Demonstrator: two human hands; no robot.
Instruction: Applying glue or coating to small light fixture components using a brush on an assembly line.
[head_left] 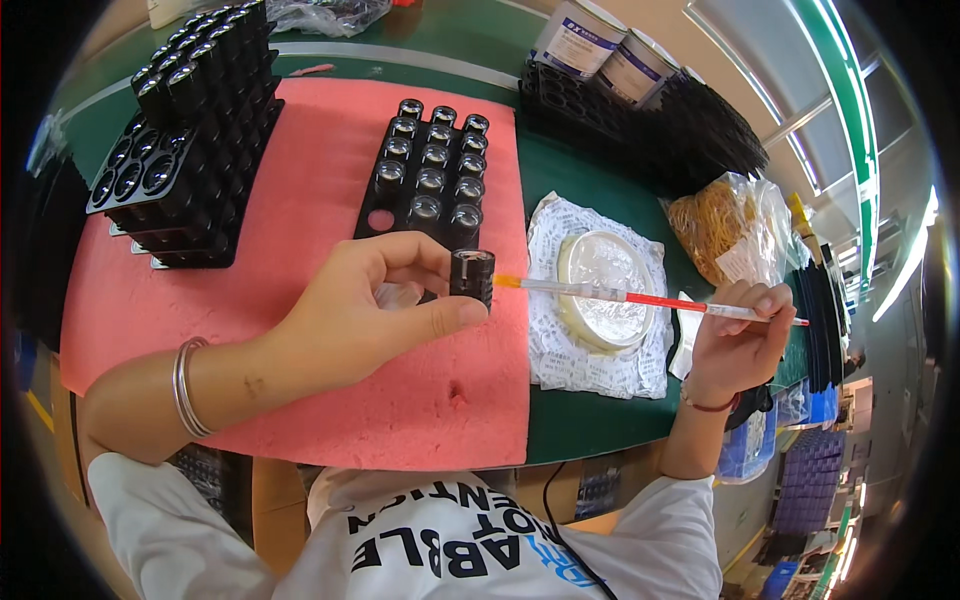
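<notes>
Between the fingers and thumb of my left hand (370, 300) is a short black ribbed cylinder (472, 277), held over the pink mat. My right hand (738, 335) grips a thin brush (655, 300) with a clear and red handle. Its yellowish tip points left and meets or nearly meets the cylinder's side; I cannot tell which. Just beyond my left hand, a black tray (375, 205) carries rows of similar black cylinders with shiny glass tops. A round white dish (606, 290) with a glossy pale substance lies behind the brush, on crumpled printed paper (560, 375).
Stacked black trays with cylinders (200, 170) stand at the left of the pink mat (300, 110). Tins (580, 38) and more black trays (690, 135) are at the back right. A plastic bag of tan rubber bands (725, 225) sits right of the dish, on the green table (560, 430).
</notes>
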